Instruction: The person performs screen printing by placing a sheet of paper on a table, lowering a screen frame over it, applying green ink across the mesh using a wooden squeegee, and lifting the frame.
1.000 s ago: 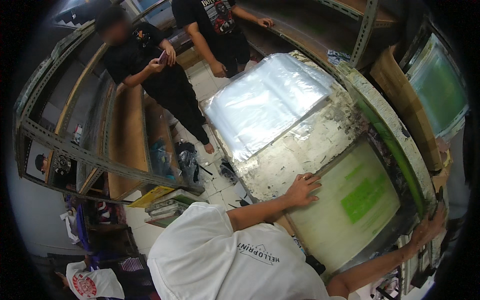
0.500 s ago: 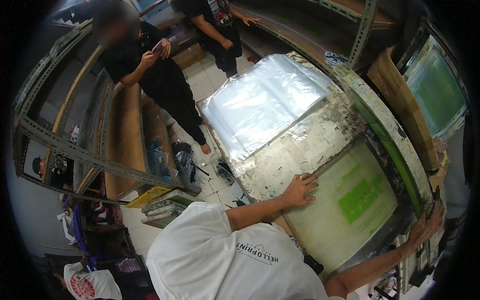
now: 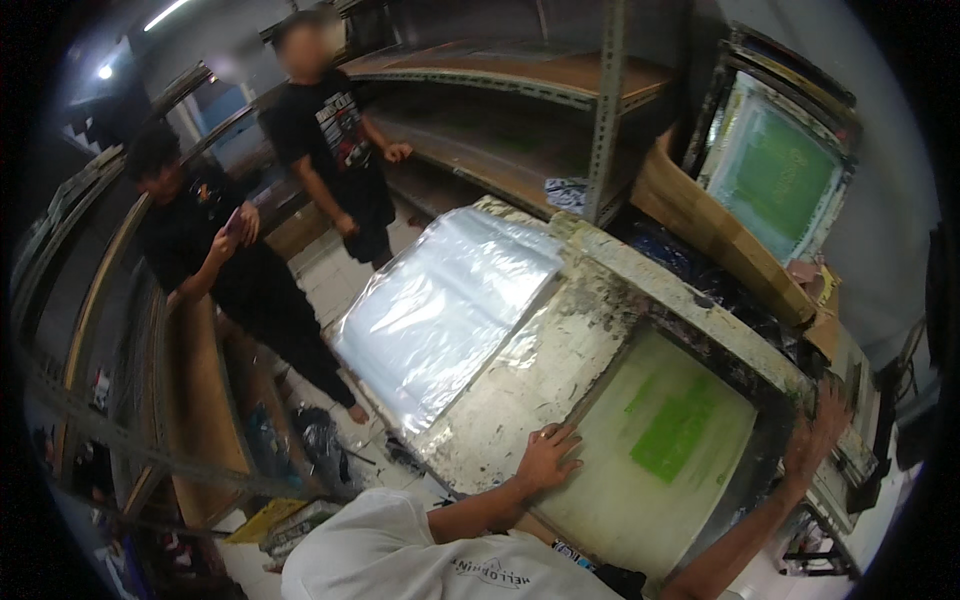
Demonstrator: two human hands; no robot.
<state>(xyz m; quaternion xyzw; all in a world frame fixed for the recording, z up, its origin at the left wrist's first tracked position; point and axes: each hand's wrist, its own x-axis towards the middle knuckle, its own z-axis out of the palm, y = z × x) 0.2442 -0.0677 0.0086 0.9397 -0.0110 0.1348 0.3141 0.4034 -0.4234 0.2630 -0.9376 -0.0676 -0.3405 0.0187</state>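
Note:
A silk-screen frame [image 3: 690,375] lies on the worn, paint-spattered table [image 3: 560,355] before me. Its pale, translucent mesh carries a bright green printed design [image 3: 675,430]. My left hand [image 3: 550,458] rests on the near-left edge of the frame, fingers spread and holding nothing. Over at the right side, my right hand [image 3: 820,425] lies with its fingers stretched out, by the frame's dark right border and the speckled white rail. Beyond my left hand, a stack of clear plastic sheets [image 3: 450,310] covers the table's far left part.
Two people in dark clothes stand past the table; one holds a phone [image 3: 234,222]. Metal shelving [image 3: 607,120] lines the back, with wooden shelves [image 3: 200,400] on the left. Cardboard [image 3: 715,235] and a green screen frame [image 3: 775,180] lean at the right. Dark plastic bags [image 3: 322,445] lie on the floor.
The view has tilted up, showing more of the back shelves and both people. The green side along the white rail no longer shows. Both hands keep about the same places at the frame.

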